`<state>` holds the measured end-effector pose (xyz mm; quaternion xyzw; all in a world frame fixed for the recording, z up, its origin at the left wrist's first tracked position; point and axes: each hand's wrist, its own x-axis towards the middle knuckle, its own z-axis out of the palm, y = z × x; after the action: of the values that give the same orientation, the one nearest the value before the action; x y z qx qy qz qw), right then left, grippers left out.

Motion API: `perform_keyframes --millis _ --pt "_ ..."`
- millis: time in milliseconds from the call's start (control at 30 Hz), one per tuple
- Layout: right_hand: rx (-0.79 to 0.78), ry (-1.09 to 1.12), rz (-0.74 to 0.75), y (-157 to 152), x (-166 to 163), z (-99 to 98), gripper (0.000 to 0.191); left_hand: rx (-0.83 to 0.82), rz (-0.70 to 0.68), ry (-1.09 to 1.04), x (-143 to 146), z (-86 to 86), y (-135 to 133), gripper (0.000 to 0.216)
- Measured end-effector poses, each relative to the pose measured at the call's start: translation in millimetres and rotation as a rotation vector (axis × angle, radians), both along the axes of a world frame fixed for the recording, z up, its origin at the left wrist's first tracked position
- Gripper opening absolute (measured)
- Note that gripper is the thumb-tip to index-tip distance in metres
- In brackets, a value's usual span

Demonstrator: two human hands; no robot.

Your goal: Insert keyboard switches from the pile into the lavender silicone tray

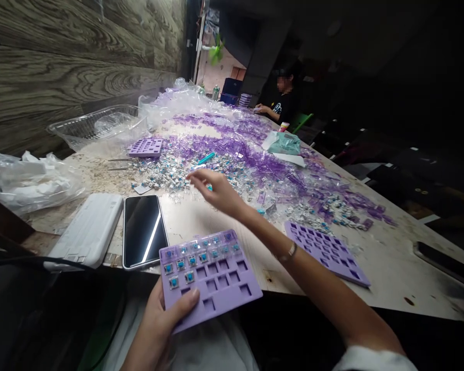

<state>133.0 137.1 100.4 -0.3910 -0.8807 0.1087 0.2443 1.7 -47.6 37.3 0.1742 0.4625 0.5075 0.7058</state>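
Observation:
My left hand (170, 314) grips a purple tray (232, 293) by its lower left side, thumb on top, tilted at the table's near edge. Small switches with blue centres (192, 260) fill the upper rows of square slots and part of the left side; clear purple pieces lie over the top ones. The lower right slots are bare. Over the pile of loose white-and-blue switches (174, 178) reaches my right hand (212, 188), fingers stretched out and thumb apart, with nothing visible in them. Whether its fingertips touch the pile I cannot tell.
A phone (145, 232) and a white box-like block (87, 232) lie left. Other purple trays rest at right (325, 252) and farther back (146, 147). Purple clear pieces (232, 149) spread across the table. Beyond sit a plastic container (100, 126), tweezers (121, 169) and a seated person (282, 100).

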Motion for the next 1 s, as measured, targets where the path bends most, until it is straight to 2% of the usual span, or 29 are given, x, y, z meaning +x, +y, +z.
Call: perform_keyframes --millis 67,133,233,333,533,767,1000 --pt "0.010 -0.067 -0.060 32.0 2.2 -8.6 0.031 -0.015 0.012 -0.010 -1.5 4.6 -1.4 0.064" --pt "0.010 -0.138 -0.100 50.9 4.0 -21.9 0.025 -0.019 0.015 -0.024 -3.3 7.4 -2.5 0.064" --pt "0.024 -0.210 -0.141 55.3 5.2 -40.1 0.026 -0.054 -0.018 -0.071 -6.7 8.6 -3.5 0.064" --pt "0.055 -0.218 -0.172 50.6 6.8 -48.1 0.027 -0.107 -0.060 -0.124 -9.9 10.5 -4.1 0.070" --pt "0.076 -0.209 -0.257 66.9 16.6 -52.4 0.028 -0.134 -0.037 -0.118 -9.4 12.7 -3.2 0.078" --pt "0.045 -0.223 -0.170 75.6 30.9 -47.7 0.026 -0.093 0.033 -0.013 -3.8 4.6 -6.5 0.071" --pt "0.109 -0.250 -0.175 70.9 17.0 -48.7 0.021 -0.043 0.073 0.047 1.8 3.8 -7.9 0.065"
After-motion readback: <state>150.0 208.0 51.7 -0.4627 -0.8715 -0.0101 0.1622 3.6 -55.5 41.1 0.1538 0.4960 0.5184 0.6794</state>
